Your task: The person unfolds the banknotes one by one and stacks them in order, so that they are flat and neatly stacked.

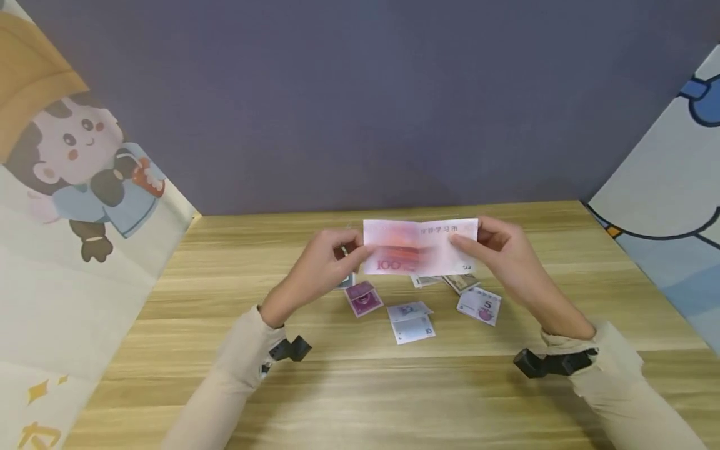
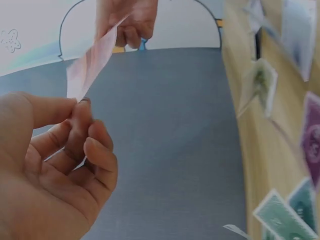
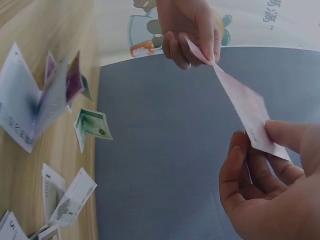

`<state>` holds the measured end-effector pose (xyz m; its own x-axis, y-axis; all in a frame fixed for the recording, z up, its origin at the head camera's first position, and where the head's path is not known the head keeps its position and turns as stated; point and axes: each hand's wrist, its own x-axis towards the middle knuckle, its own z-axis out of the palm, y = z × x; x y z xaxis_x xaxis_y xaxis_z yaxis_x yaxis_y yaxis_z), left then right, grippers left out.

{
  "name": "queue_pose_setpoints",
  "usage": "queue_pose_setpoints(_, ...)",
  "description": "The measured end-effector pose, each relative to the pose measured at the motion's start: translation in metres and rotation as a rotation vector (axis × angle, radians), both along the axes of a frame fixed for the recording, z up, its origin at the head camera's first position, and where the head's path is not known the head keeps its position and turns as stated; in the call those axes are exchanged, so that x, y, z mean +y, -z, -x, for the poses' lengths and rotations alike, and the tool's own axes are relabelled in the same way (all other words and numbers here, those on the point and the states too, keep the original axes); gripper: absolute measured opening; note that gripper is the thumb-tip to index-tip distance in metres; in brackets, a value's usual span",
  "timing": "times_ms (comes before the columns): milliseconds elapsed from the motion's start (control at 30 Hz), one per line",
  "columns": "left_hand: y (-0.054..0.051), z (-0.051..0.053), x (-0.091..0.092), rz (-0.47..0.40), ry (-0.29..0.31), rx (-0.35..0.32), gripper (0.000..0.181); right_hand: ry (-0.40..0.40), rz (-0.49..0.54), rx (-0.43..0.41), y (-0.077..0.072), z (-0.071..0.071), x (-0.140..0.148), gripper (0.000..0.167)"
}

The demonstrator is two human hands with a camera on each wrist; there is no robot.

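Observation:
A pink paper banknote (image 1: 413, 247) printed with 100 stretches between both hands above the table, a crease across its middle. My left hand (image 1: 319, 265) pinches its left end between thumb and fingers. At the opposite end, my right hand (image 1: 510, 262) grips the note, thumb on the near face. In the left wrist view the note (image 2: 92, 65) appears nearly edge-on. Beneath it lie a folded purple note (image 1: 364, 299), a folded pale blue note (image 1: 412, 324), a pale note marked 5 (image 1: 482, 306) and a brownish note (image 1: 464, 284), partly hidden by the pink one.
The wood-grain tabletop (image 1: 360, 400) meets a grey-blue upright panel (image 1: 371, 112) at the back. A folded green note (image 3: 95, 125) stands near that back edge. Cartoon-printed panels (image 1: 84, 156) flank the table. Each wrist carries a small black camera (image 1: 289, 349).

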<state>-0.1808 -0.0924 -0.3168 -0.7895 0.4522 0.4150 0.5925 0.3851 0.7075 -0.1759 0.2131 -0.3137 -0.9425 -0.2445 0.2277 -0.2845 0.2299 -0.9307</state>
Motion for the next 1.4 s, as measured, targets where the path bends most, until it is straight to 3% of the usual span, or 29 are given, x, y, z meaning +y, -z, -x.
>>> queue_pose_setpoints(167,0.010,-0.017,-0.008,-0.034,0.011,-0.027,0.025,0.013,-0.130,-0.002,0.005,-0.012,-0.001,0.020)
queue_pose_setpoints(333,0.021,-0.034,-0.013,-0.051,0.029,-0.087,0.025,-0.041,-0.182,0.020,0.013,-0.021,-0.004,0.014)
queue_pose_setpoints(633,0.044,-0.060,-0.020,0.070,0.028,-0.178,0.030,-0.225,-0.350,-0.003,0.029,-0.032,0.001,0.008)
queue_pose_setpoints(833,0.064,-0.066,-0.019,0.150,0.124,-0.266,0.031,-0.381,-0.422,-0.030,0.044,-0.036,0.004,0.031)
queue_pose_setpoints(967,0.074,-0.068,-0.020,0.150,0.207,-0.366,0.033,-0.452,-0.440,-0.078,0.053,-0.036,0.003,0.033)
queue_pose_setpoints(1067,0.079,-0.069,-0.020,0.162,0.239,-0.410,0.033,-0.503,-0.455,-0.053,0.062,-0.035,0.003,0.028)
queue_pose_setpoints(1267,0.091,-0.070,-0.016,0.224,0.285,-0.466,0.031,-0.565,-0.480,-0.075,0.076,-0.034,0.002,0.027)
queue_pose_setpoints(1400,0.097,-0.071,-0.015,0.255,0.260,-0.484,0.031,-0.550,-0.540,-0.089,0.084,-0.034,-0.001,0.033)
